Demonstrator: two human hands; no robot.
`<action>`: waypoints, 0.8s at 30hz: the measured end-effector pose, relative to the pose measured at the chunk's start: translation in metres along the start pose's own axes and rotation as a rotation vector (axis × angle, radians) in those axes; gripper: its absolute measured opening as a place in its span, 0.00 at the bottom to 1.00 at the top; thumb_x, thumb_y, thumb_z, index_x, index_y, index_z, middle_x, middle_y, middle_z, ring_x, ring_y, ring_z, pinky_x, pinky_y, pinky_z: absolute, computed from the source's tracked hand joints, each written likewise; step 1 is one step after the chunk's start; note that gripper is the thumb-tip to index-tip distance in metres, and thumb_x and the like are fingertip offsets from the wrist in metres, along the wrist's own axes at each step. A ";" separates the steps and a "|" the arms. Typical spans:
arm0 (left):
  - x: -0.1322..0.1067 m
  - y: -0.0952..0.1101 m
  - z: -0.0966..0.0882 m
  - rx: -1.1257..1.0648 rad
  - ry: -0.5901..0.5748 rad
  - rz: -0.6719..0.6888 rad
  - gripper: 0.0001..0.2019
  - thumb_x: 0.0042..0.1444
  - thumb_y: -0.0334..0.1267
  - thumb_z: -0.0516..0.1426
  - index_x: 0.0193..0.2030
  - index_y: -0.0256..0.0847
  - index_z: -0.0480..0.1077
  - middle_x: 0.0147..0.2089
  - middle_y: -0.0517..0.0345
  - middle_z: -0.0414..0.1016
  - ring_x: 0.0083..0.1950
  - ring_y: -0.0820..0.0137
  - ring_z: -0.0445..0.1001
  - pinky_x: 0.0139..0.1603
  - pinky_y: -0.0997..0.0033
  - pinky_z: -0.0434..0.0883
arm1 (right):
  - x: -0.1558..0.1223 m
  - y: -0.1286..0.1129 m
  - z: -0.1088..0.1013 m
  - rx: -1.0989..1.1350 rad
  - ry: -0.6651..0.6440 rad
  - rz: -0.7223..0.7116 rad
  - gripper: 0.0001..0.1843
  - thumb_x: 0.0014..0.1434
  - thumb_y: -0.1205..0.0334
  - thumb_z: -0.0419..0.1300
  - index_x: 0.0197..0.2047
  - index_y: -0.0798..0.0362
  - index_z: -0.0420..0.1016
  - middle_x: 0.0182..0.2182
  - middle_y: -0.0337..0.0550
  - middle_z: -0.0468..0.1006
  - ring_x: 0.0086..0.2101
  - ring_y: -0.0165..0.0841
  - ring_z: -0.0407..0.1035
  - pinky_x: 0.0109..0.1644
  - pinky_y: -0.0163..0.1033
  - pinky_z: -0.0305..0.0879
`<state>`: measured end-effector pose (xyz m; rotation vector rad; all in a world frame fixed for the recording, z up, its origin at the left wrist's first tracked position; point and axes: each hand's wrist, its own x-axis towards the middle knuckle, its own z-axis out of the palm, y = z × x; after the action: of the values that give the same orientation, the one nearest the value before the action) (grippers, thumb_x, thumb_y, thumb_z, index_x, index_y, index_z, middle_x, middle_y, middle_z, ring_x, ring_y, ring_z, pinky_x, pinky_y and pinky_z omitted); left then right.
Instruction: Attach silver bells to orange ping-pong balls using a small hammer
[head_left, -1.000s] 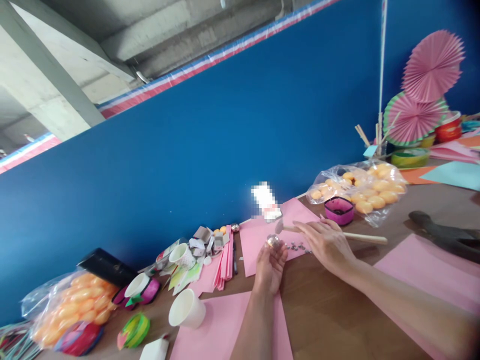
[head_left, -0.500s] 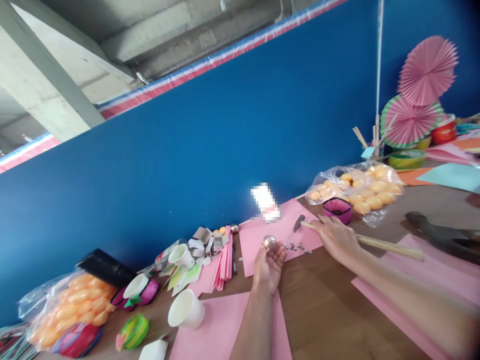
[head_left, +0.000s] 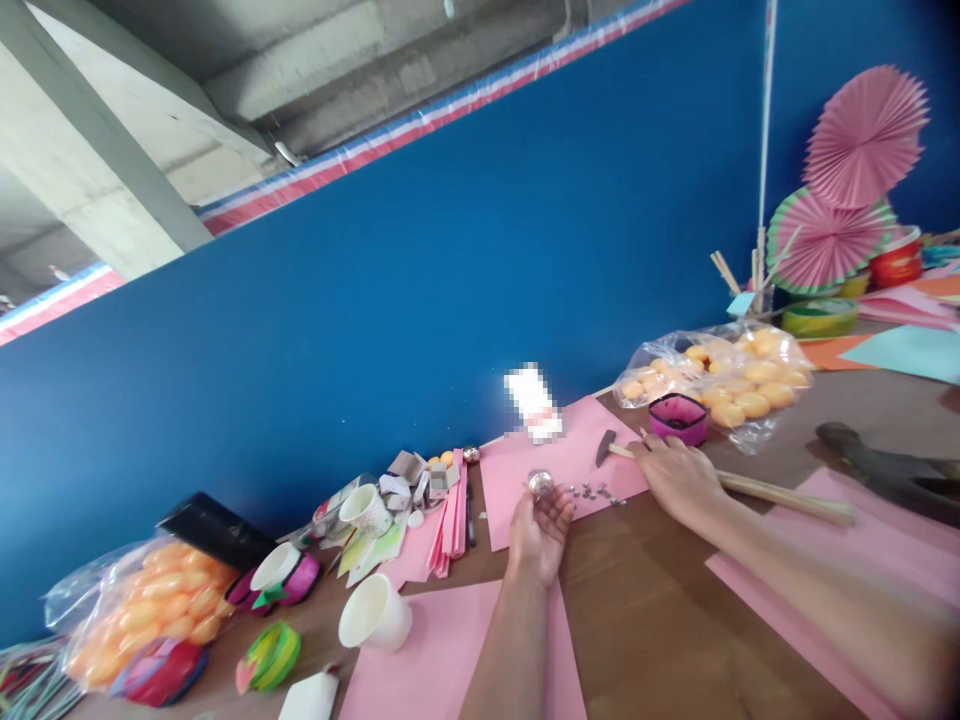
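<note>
My left hand (head_left: 541, 525) is raised over the brown table (head_left: 652, 620), its fingers curled round a small shiny silver ball (head_left: 540, 482) at the fingertips. Just right of it, several tiny silver bits (head_left: 596, 492) lie on a pink sheet (head_left: 559, 462). My right hand (head_left: 679, 472) rests on the long wooden handle of a small hammer (head_left: 735, 483), fingers closed over it. The hammer's dark metal head (head_left: 604, 446) points left and lies on the pink sheet.
A bag of orange balls (head_left: 720, 385) and a pink-rimmed pot (head_left: 679, 418) sit behind my right hand. Paper cups (head_left: 375, 612), paper scraps (head_left: 409, 480), tape rolls (head_left: 274, 655) and another orange-ball bag (head_left: 139, 610) crowd the left. Pink paper fans (head_left: 862, 135) stand at the far right. A blue wall (head_left: 450, 270) backs the table.
My right hand has moved the hammer to the right, away from the ball, and laid it down on the table. My left hand keeps the silver ball almost still.
</note>
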<state>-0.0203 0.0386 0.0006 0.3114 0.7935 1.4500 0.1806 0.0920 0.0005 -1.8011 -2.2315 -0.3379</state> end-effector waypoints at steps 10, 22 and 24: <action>0.001 -0.001 -0.001 0.007 0.002 0.020 0.15 0.58 0.40 0.51 0.36 0.28 0.71 0.34 0.44 0.76 0.32 0.70 0.76 0.34 0.75 0.74 | -0.001 -0.002 0.003 0.037 0.002 0.006 0.20 0.58 0.71 0.45 0.52 0.50 0.66 0.50 0.51 0.69 0.42 0.42 0.66 0.38 0.43 0.61; -0.002 -0.001 0.001 0.043 -0.069 0.047 0.14 0.56 0.40 0.53 0.37 0.28 0.71 0.35 0.45 0.75 0.34 0.71 0.75 0.37 0.76 0.73 | -0.001 -0.011 0.004 0.350 0.208 -0.285 0.17 0.58 0.72 0.46 0.46 0.52 0.70 0.41 0.44 0.74 0.42 0.37 0.64 0.52 0.44 0.55; -0.002 0.000 0.002 0.040 -0.070 0.044 0.14 0.56 0.40 0.53 0.37 0.28 0.71 0.35 0.45 0.75 0.34 0.71 0.75 0.38 0.75 0.73 | -0.001 -0.011 0.006 0.423 0.192 -0.293 0.16 0.59 0.71 0.47 0.45 0.52 0.71 0.40 0.44 0.74 0.42 0.36 0.65 0.48 0.42 0.59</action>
<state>-0.0188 0.0371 0.0021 0.4102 0.7643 1.4578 0.1694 0.0907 -0.0060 -1.1832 -2.2208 -0.0756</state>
